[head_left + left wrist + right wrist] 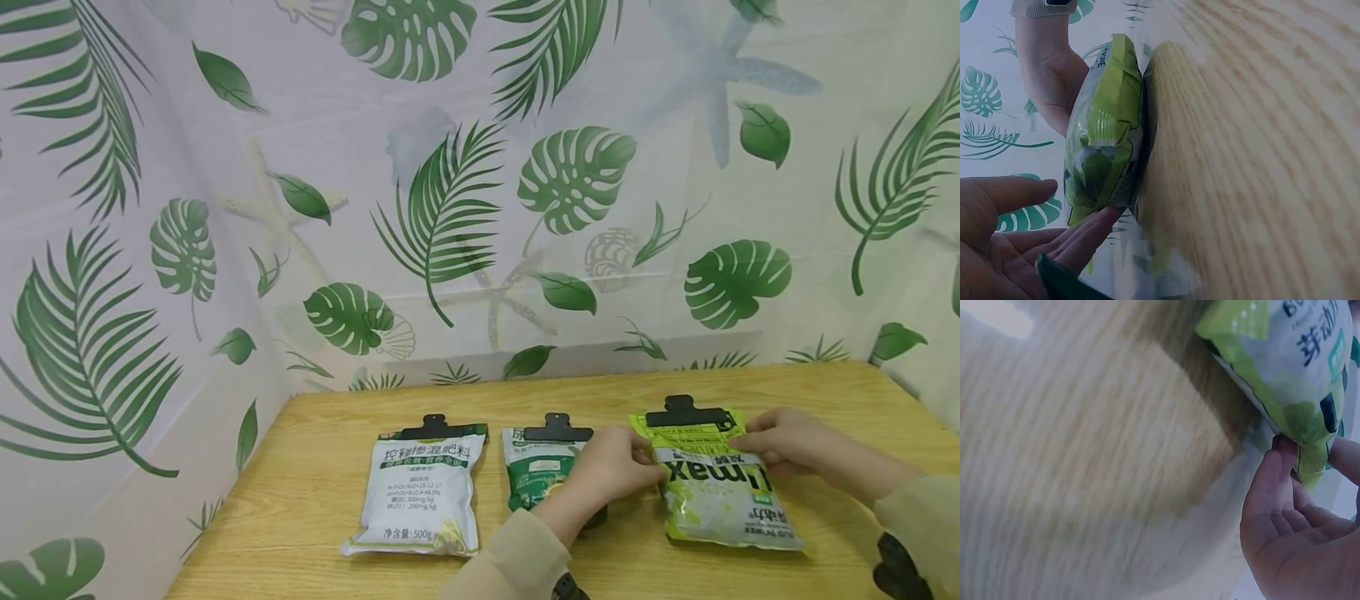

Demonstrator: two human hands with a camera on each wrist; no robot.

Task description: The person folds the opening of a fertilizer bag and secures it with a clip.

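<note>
A lime-green and white Umax bag (727, 508) lies on the table at the right, with a black clip (681, 411) across its far end. My right hand (798, 446) pinches the bag's right side near the clip. In the right wrist view, thumb and fingers sit on either side of its green edge. My left hand (611, 467) is at the bag's left side. The left wrist view shows its fingers (1088, 240) extended, tips at the bag's lower edge, and its thumb apart from the bag.
A green and white bag (536, 471) with a black clip lies partly hidden behind my left hand. Farther left is a white fertilizer bag (420, 492), also clipped. All rest on a wooden table (285, 500) before a leaf-patterned backdrop (465, 250).
</note>
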